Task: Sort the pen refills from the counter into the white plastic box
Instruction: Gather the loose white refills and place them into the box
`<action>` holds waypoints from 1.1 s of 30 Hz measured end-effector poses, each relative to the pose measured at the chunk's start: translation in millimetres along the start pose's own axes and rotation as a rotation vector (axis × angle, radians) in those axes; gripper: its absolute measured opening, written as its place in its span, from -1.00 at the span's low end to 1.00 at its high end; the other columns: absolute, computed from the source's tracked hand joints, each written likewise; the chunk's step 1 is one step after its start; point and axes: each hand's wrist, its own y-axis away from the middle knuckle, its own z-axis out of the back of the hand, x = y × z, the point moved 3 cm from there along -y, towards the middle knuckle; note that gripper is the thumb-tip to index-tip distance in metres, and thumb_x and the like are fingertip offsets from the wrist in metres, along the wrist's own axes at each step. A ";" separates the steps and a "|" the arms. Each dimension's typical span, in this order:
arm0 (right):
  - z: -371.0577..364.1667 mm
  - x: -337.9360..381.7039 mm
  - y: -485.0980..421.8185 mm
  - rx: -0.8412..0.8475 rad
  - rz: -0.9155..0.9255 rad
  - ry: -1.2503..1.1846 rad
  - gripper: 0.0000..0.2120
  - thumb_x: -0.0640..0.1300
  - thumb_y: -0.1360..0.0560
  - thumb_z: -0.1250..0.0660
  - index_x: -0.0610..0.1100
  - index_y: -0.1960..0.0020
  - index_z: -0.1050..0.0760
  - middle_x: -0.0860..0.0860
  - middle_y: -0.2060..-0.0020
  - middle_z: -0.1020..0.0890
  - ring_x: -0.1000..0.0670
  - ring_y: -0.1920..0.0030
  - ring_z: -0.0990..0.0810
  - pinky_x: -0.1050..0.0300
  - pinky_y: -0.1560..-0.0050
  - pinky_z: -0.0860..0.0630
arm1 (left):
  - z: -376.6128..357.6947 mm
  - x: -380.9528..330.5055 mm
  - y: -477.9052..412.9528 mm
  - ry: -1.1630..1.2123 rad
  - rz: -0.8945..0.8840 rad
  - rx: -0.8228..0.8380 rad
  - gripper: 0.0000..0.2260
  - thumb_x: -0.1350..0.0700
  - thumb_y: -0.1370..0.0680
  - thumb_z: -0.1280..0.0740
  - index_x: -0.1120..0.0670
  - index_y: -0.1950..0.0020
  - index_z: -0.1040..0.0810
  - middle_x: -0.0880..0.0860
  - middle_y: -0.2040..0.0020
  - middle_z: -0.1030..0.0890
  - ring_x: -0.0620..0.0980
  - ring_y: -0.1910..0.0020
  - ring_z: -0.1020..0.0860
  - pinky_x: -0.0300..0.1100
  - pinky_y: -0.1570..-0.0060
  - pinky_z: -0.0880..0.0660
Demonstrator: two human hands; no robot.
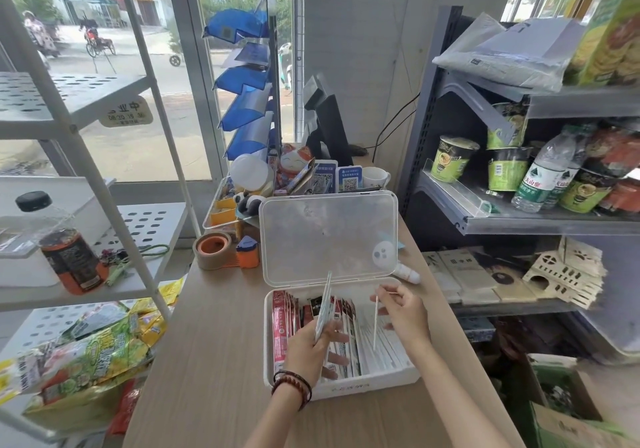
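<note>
Surface: pale wood-grain counter [214,343] running away from you.
Box: white plastic box [346,390] sits on the counter right in front of you. Its clear lid [329,236] is hinged up and open on the far side.
Room: small shop. Glass front [138,49] at left with a street outside.
Left side: white perforated rack [86,101] holding a dark-capped bottle [69,250], with snack bags [97,350] lower down.
Right side: grey shelf [519,219] with green cup noodles [450,158] and water bottles [540,177].
Behind lid: tape roll [212,250], lucky cat figure [294,160], QR code cards [349,179], white mug [375,177].
Box contents: red packs [280,330] stand on edge along the left wall. White refill packs [381,347] lie in rows across the middle and right.
Left hand [308,350]: your fingers curl round a thin bunch of flat refill packs [323,304], held upright over the box's left-middle with the tips toward the lid. Beaded bracelets [292,383] on the wrist.
Right hand [405,312]: you pinch a single thin white refill [375,323] near its top. It hangs almost vertical over the box's right half, with your other fingers loosely spread.
Refill tip: cannot tell if it touches the packs below.
</note>
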 end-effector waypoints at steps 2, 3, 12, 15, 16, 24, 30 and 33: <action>-3.6 -9.9 -5.2 0.005 0.003 0.228 -0.92 -0.01 -0.52 -0.37 -0.01 0.06 -0.59 0.10 0.19 -0.68 0.07 0.21 -0.65 0.07 0.22 -0.63 | 0.0 -0.5 0.0 0.010 0.004 -0.003 -0.75 0.01 -0.59 -0.20 0.13 -0.13 -0.53 0.04 0.07 -0.67 0.08 0.29 -0.68 -0.20 0.51 -0.54; -6.9 -15.1 -6.1 0.008 0.003 0.339 -0.94 0.00 -0.50 -0.39 0.02 0.10 -0.59 0.13 0.20 -0.67 0.08 0.19 -0.64 0.04 0.16 -0.63 | -0.3 -0.8 0.0 0.013 0.005 -0.003 -0.75 0.01 -0.59 -0.20 0.13 -0.13 -0.53 0.04 0.07 -0.67 0.09 0.29 -0.68 -0.20 0.51 -0.54; -16.8 -33.8 -5.5 -0.097 -0.005 0.690 -0.93 -0.05 -0.52 -0.37 -0.02 0.09 -0.60 0.06 0.20 -0.66 0.02 0.18 -0.61 0.12 0.20 -0.55 | 0.1 -3.3 1.5 0.009 -0.013 -0.005 -0.72 -0.04 -0.58 -0.20 0.13 -0.11 -0.54 0.03 0.10 -0.68 0.09 0.30 -0.68 -0.17 0.50 -0.55; -16.2 -35.2 -6.6 -0.105 -0.035 0.717 -0.96 -0.11 -0.51 -0.37 -0.03 0.10 -0.60 0.03 0.17 -0.66 -0.01 0.17 -0.61 0.10 0.17 -0.57 | 0.2 -2.3 1.1 0.012 -0.017 -0.004 -0.70 -0.06 -0.57 -0.21 0.13 -0.11 -0.54 0.03 0.10 -0.68 0.10 0.29 -0.68 -0.15 0.48 -0.56; -16.2 -36.3 -7.4 -0.099 -0.050 0.721 -0.96 -0.13 -0.51 -0.37 -0.03 0.09 -0.60 0.01 0.15 -0.66 -0.03 0.15 -0.61 0.11 0.16 -0.56 | 0.4 -2.0 1.1 0.010 -0.019 -0.002 -0.69 -0.06 -0.57 -0.21 0.13 -0.12 -0.54 0.03 0.10 -0.68 0.09 0.29 -0.68 -0.15 0.47 -0.56; -24.0 -11.3 3.3 -0.037 0.038 0.142 -0.89 -0.03 -0.52 -0.39 -0.05 0.01 -0.60 0.11 0.14 -0.66 0.12 0.08 -0.61 0.36 0.14 -0.46 | 1.0 -4.1 1.6 0.018 -0.034 0.006 -0.72 -0.08 -0.55 -0.24 0.09 -0.07 -0.57 0.04 0.10 -0.67 0.08 0.29 -0.68 -0.14 0.45 -0.56; -41.1 5.1 21.0 0.306 0.070 -0.083 -0.76 0.06 -0.47 -0.40 -0.09 0.00 -0.64 0.03 0.14 -0.72 0.10 0.11 -0.68 0.28 0.13 -0.54 | 0.2 -7.9 5.3 -0.005 -0.076 0.011 -0.70 -0.11 -0.56 -0.19 0.03 -0.11 -0.58 0.05 0.12 -0.68 0.07 0.30 -0.68 -0.19 0.48 -0.54; -44.3 4.0 21.2 0.314 0.088 -0.079 -0.81 0.02 -0.45 -0.44 -0.08 0.02 -0.66 0.03 0.16 -0.72 0.10 0.12 -0.68 0.30 0.14 -0.53 | 0.5 -9.5 6.2 0.001 -0.080 0.004 -0.70 -0.10 -0.57 -0.19 0.03 -0.11 -0.59 0.05 0.14 -0.70 0.08 0.31 -0.68 -0.20 0.51 -0.53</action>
